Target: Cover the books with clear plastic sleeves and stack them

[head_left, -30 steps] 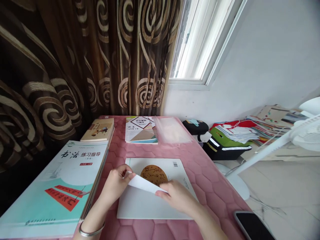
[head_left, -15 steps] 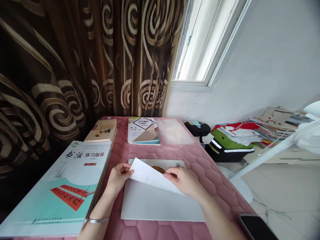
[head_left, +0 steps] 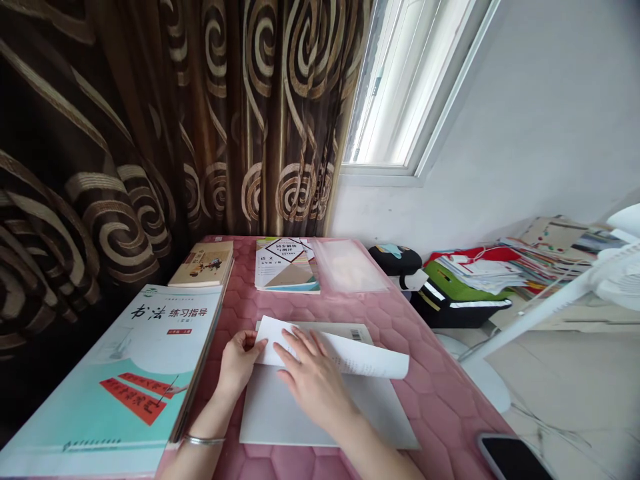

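A white paper sheet (head_left: 320,417) lies on the pink table, and its upper part is folded back in a curled flap (head_left: 373,357). Under the flap sits a white-covered book (head_left: 340,329) with a barcode at its top edge. My left hand (head_left: 239,363) pinches the flap's left end. My right hand (head_left: 315,380) rests flat on the flap, fingers spread. The flap hides most of the book, including its round brown picture. A silver bangle (head_left: 204,440) circles my left wrist.
The pink quilted table cover (head_left: 440,417) carries a calligraphy workbook (head_left: 125,373) at left, a small book (head_left: 203,263), a workbook (head_left: 287,267) and a clear plastic sleeve (head_left: 347,267) at the back. A phone (head_left: 513,459) lies at the front right corner.
The flap has dropped from raised to low over the book, covering the round picture. My right hand has moved left and now lies on the flap.
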{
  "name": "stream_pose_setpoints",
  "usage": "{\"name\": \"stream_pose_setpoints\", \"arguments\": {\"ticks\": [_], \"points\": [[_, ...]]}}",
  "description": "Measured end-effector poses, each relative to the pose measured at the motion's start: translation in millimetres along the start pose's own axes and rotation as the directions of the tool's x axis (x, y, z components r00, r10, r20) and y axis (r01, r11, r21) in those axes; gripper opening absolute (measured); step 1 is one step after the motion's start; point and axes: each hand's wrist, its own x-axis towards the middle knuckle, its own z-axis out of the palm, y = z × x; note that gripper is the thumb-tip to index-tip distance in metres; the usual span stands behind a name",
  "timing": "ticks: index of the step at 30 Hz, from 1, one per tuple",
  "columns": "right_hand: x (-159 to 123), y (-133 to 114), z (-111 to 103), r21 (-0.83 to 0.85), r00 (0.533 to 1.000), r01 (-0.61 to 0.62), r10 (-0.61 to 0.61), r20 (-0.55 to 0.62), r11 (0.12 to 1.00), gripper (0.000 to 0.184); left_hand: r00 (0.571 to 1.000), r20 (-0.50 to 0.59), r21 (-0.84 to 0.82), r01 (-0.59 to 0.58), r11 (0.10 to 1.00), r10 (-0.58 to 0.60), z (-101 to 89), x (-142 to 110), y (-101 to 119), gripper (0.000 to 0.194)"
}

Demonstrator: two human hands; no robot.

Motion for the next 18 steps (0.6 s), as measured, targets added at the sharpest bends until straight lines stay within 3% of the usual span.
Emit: {"name": "stream_pose_setpoints", "arguments": {"ticks": [5, 10, 13, 18], "points": [[-11.4, -2.3, 30.6, -0.069, 0.996, -0.002, 0.008, 0.086, 0.998, 0.05, 0.995, 0.049, 0.169, -0.098, 0.981, 0.091, 0.5, -0.5, -1.1, 0.029], [-16.7, 5.6, 38.6, -0.106, 1.0, -0.009, 0.009, 0.008, 0.994, 0.042, 0.985, -0.058, 0.293, -0.136, 0.946, 0.16, 2.4, 6.6, 3.2, 0.016], [-16.7, 4.1, 40.0, -0.112, 0.999, -0.008, 0.004, -0.043, 0.994, 0.038, 0.976, -0.146, 0.358, -0.1, 0.928, 0.162, 9.4, 21.1, 6.6, 0.014], [-17.7, 1.6, 44.1, -0.129, 0.995, -0.016, 0.004, -0.098, 0.991, 0.035, 0.974, -0.223, 0.364, 0.054, 0.93, 0.031, 31.0, 60.9, 10.2, 0.014]]}}
